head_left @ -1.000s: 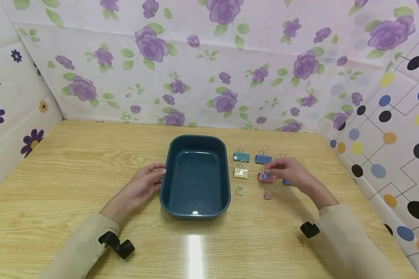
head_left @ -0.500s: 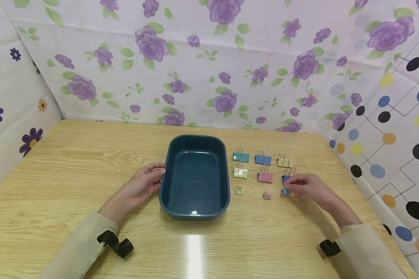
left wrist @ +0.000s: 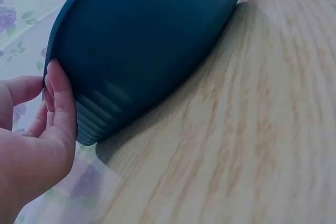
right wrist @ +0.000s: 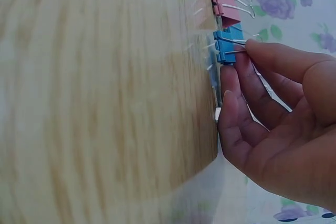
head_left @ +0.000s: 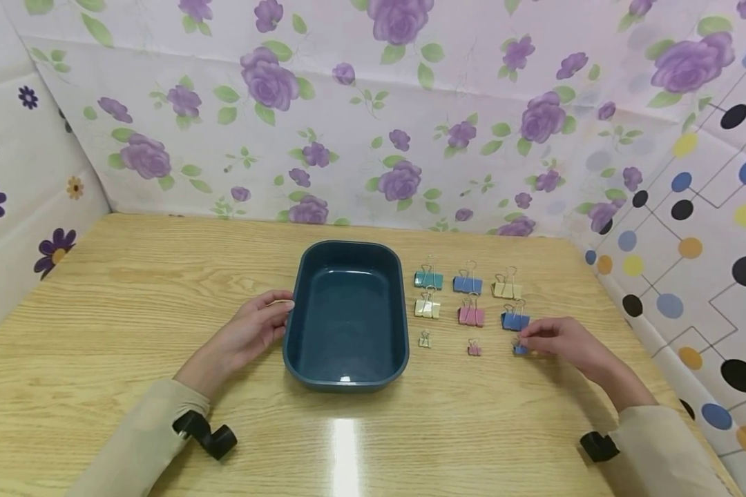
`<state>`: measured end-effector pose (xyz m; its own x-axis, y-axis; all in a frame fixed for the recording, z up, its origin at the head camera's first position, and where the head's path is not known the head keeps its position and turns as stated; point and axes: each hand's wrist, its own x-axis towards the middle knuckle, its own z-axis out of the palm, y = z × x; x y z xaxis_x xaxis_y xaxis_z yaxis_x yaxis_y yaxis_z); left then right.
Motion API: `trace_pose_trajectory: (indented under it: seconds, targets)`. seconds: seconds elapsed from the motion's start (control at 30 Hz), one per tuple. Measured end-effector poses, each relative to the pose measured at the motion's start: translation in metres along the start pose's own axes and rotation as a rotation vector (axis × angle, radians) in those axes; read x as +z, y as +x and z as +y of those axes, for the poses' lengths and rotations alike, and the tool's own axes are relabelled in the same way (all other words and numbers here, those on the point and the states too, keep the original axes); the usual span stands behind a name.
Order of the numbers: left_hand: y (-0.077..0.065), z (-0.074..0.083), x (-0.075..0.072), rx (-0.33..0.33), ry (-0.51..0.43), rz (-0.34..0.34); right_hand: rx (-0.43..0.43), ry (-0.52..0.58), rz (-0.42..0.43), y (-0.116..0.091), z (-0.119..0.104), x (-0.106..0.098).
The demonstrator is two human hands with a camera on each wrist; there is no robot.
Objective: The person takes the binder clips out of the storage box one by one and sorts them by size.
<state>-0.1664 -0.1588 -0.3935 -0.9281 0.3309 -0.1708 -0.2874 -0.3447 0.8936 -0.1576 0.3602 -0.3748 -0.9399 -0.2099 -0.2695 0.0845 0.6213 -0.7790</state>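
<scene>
In the head view my right hand [head_left: 562,343] pinches a small blue binder clip [head_left: 520,350] at the right end of the front row. The right wrist view shows thumb and finger on the wire handle of that blue clip [right wrist: 224,48]. My left hand [head_left: 255,328] holds the left rim of a dark teal tray [head_left: 346,384], thumb at the edge and fingers along the outer wall. Just behind the small clip lies a larger blue binder clip [head_left: 514,322]. Beside it, to the left, are a pink clip [head_left: 471,317] and a small pink clip [head_left: 474,349].
More binder clips stand in rows right of the tray: teal [head_left: 428,280], blue [head_left: 467,285], yellow [head_left: 506,290], cream [head_left: 427,308] and a small pale green one [head_left: 425,341]. Patterned cloth walls [head_left: 348,159] border the wooden table [head_left: 180,276] at the back and sides.
My right hand has moved from near the pink clip rightward and toward me with the small blue clip, now at the front row's right end. My left hand and the tray have stayed put.
</scene>
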Motion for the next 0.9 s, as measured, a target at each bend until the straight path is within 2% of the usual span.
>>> trace_pose_trajectory:
  seconds: [0.23,0.53,0.73,0.9]
  targets:
    - [0.0004,-0.0002,-0.0009,-0.002,0.012,-0.006,0.032,0.004,-0.007,0.0008,0.0044,0.0008]
    - [0.0008,-0.0004,-0.0022,-0.003,-0.011,-0.017,0.021,0.009,-0.003,0.0007,0.0050,0.0004]
    - [0.0007,-0.0029,-0.0036,0.010,0.012,-0.034,0.015,-0.002,0.002,-0.0019,0.0056,-0.0030]
    - [0.0019,-0.0058,-0.0044,0.032,0.036,0.002,0.007,-0.008,0.015,-0.0055,0.0060,-0.0068]
